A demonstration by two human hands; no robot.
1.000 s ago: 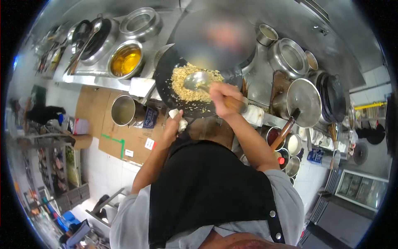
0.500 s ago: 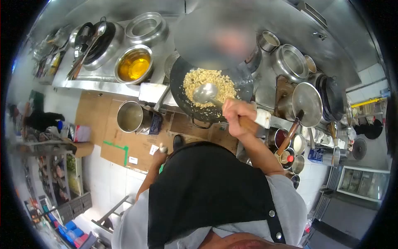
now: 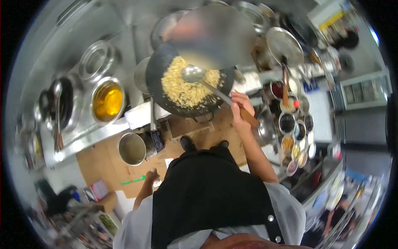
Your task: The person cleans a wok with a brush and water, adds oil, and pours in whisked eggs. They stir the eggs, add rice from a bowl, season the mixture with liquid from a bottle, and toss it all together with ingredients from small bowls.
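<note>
My right hand (image 3: 239, 108) has its fingers wrapped around the wooden handle of the ladle (image 3: 194, 74), whose bowl rests on the fried rice (image 3: 182, 89) inside the wok (image 3: 166, 62). The ladle looks stiff, long and front-heavy; best held far back on the wood, away from the heat. The rice is loose and light. My left hand (image 3: 151, 177) hangs low, well below the wok; whether it grips anything, I cannot tell. An oil pot (image 3: 107, 101) sits left of the wok.
</note>
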